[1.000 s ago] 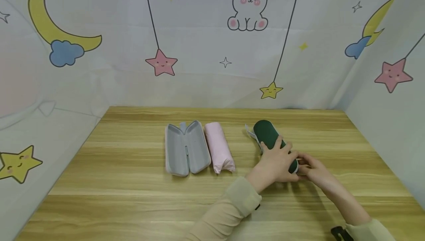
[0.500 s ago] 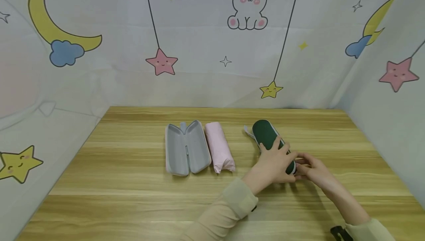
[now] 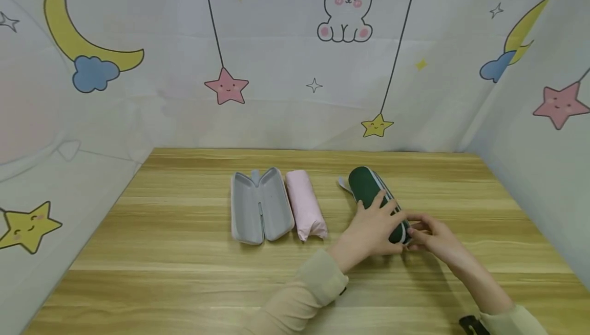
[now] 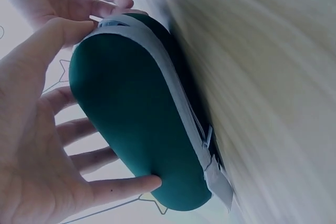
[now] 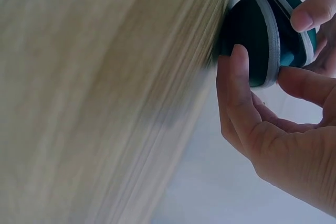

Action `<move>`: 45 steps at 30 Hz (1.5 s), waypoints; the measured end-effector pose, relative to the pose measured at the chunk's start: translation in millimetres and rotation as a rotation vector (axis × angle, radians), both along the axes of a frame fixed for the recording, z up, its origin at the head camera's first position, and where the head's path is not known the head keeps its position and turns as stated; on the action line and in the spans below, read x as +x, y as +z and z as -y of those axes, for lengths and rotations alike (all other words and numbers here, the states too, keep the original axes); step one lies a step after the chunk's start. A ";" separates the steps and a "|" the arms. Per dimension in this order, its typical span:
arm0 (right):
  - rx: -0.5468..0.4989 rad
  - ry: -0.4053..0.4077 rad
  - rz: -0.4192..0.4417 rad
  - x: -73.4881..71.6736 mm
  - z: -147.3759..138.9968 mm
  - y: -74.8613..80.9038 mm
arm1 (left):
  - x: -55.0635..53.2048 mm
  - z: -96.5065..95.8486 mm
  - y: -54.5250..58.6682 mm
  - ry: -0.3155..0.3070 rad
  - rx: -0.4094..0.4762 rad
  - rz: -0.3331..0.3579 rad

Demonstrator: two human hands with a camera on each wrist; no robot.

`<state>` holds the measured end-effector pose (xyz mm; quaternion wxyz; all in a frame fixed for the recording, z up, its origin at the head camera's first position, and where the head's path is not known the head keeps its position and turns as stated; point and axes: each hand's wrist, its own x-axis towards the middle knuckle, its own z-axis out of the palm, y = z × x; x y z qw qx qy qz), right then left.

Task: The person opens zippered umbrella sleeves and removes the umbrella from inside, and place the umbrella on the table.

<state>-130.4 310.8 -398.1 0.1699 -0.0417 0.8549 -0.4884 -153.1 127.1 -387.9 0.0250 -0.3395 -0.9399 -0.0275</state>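
Observation:
A dark green glasses case (image 3: 365,185) with a grey zipper lies slanted on the right half of the table. My left hand (image 3: 375,225) grips it from above, thumb at the near end and fingers spread across its body. At that near end my right hand (image 3: 430,232) holds the case between thumb and fingers. The grey zipper tapes (image 5: 274,38) stand apart there, with dark green between them. A zipper pull (image 4: 208,138) and a grey fabric tab (image 4: 218,182) show toward the far end in the left wrist view. The inside of the case is hidden.
Left of the hands, a grey-lined case (image 3: 261,209) lies spread open. A pink wrapped roll (image 3: 306,206) lies right beside it. The wooden table (image 3: 184,284) meets a printed cloth backdrop (image 3: 276,125) behind and at both sides.
The green case has shifted slightly left and rolled a little, so more grey zipper shows along its right side. My left hand has moved left with it; the right hand keeps nearly the same place.

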 end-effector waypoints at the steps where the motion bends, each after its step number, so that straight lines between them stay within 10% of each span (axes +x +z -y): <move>1: -0.004 0.000 0.000 0.1 0.0 0.0 | 0.2 1.3 0.0 -0.005 0.001 -0.001; 45: 0.035 -0.013 -0.014 1.1 6.3 4.4 | 13.8 31.1 -4.4 -0.013 -0.024 -0.150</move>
